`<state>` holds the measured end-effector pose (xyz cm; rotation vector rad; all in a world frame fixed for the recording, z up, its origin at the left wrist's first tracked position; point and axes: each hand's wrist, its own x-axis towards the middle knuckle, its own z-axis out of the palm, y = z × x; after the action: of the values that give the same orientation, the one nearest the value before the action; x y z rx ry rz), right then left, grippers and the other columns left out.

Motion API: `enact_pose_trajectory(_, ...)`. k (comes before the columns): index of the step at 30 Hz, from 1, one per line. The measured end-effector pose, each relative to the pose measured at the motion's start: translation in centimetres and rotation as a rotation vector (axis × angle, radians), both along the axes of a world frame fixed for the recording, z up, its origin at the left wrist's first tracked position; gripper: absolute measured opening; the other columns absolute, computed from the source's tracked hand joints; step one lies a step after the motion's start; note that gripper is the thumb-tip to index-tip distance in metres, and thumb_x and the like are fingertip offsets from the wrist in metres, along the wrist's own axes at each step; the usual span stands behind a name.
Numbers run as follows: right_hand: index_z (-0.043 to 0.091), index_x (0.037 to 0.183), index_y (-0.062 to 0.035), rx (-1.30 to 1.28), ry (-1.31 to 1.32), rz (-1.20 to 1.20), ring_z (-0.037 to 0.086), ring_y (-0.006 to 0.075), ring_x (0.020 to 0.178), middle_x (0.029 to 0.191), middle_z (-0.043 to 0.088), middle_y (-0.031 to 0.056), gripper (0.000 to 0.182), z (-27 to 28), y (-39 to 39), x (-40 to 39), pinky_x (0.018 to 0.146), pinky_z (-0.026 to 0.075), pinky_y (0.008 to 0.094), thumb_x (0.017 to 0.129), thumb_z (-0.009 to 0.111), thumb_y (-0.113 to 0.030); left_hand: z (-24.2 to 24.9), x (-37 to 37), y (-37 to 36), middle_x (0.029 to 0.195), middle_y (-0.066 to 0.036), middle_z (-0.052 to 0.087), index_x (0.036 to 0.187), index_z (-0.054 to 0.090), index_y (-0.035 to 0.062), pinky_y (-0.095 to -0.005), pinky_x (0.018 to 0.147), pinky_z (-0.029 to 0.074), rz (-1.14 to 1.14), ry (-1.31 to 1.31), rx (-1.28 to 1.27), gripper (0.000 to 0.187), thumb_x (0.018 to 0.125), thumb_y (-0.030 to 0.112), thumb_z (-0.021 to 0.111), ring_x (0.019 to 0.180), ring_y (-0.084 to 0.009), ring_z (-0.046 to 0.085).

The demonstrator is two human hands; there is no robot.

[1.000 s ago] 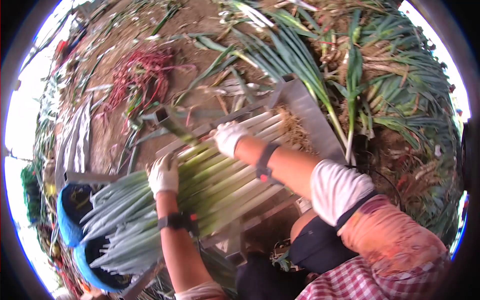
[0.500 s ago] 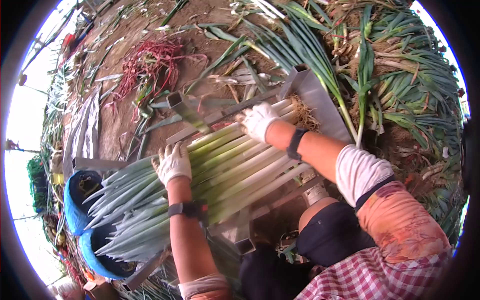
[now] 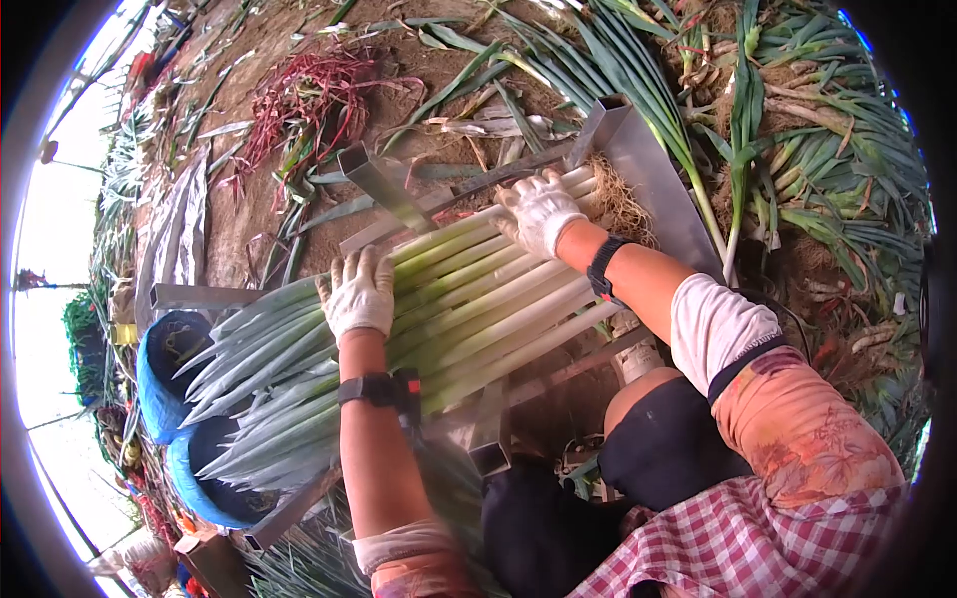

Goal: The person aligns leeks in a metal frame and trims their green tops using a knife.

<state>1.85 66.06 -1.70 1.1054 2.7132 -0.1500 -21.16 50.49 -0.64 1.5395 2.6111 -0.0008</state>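
A row of long green onions [image 3: 469, 319] lies side by side across a metal frame [image 3: 469, 186], white shanks and roots to the right, pointed leaves to the left. My left hand [image 3: 359, 294], in a white glove, rests on top where the leaves begin, fingers stretched out. My right hand [image 3: 543, 214], also gloved, lies over the white shanks near the far edge of the row, with its fingers apart. The roots [image 3: 623, 204] hang together beside a flat metal plate [image 3: 663, 184] at the frame's right end.
Blue-rimmed containers [image 3: 164, 404] stand under the leaf tips. Upright metal posts [image 3: 384, 189] rise from the frame. Red strings [image 3: 309, 105] lie tangled on the soil. A large heap of green onions [image 3: 837, 159] fills the right side.
The view has shifted slightly. My right hand's fingers are a little more spread on the shanks. Both hands stay on the row of green onions.
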Motion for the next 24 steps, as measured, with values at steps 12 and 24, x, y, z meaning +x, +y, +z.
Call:
enact_pose_trajectory(12,0.042,0.133,-0.0124,-0.028,-0.112,0.041,0.048,0.0245,0.116,0.127,0.050,0.0105,0.057,0.6,0.0,0.0,0.098,0.030,0.0420,0.094,0.025,-0.050,1.1,2.6,-0.7,0.137,-0.008,0.043,0.126,0.048,0.0192,-0.0456,0.109,0.019,0.092,-0.024,-0.077,0.048,0.089,0.049,0.042,0.132,-0.0289,0.032)
enact_pose_trajectory(24,0.051,0.121,-0.0119,-0.025,-0.075,0.014,0.049,0.0256,0.115,0.124,0.052,0.0130,0.051,-0.1,-0.3,0.2,0.098,0.031,0.0440,0.093,0.030,-0.049,0.2,2.3,-1.2,0.134,-0.006,0.046,0.123,0.051,0.0168,-0.0446,0.108,0.021,-0.001,0.109,0.072,0.045,0.090,0.045,0.043,0.130,-0.0279,0.035)
